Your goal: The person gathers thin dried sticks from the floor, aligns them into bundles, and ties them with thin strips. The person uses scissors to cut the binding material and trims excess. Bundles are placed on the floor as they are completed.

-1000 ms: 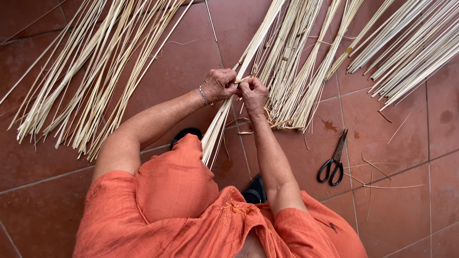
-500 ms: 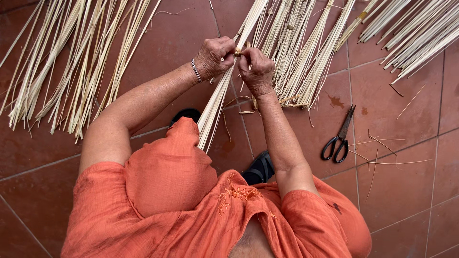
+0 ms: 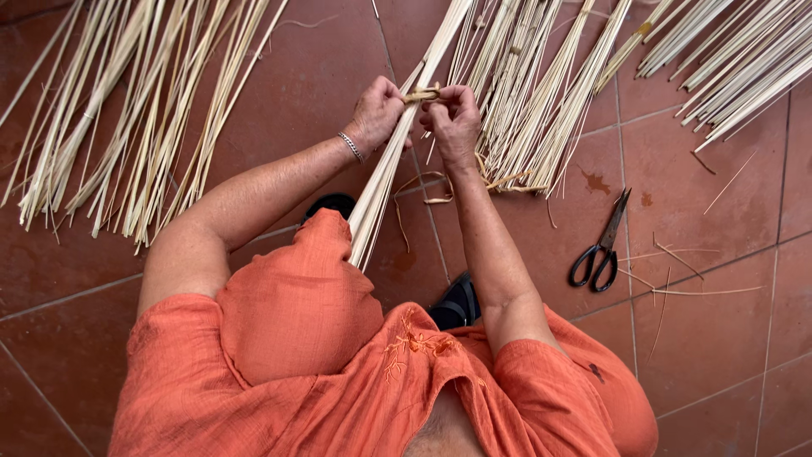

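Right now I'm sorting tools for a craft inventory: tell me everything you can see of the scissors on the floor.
The scissors have black looped handles and dark metal blades. They lie flat on the reddish-brown floor tiles, closed, blades pointing up and away from the person, handles nearer. They sit to the right of the right hand, untouched by either hand. Thin pale straw scraps lie beside the handles.

What I couldn't make out from the head camera

The bundle of pale strips [image 3: 397, 161] ran off the top edge, and its lower end vanished behind the orange-clad knee [image 3: 296, 296]. The left hand [image 3: 376, 110] and right hand [image 3: 452, 118] covered most of the tan tie [image 3: 421, 95], so I couldn't tell whether it was knotted. The reed piles [image 3: 127, 110] were cropped at the top.
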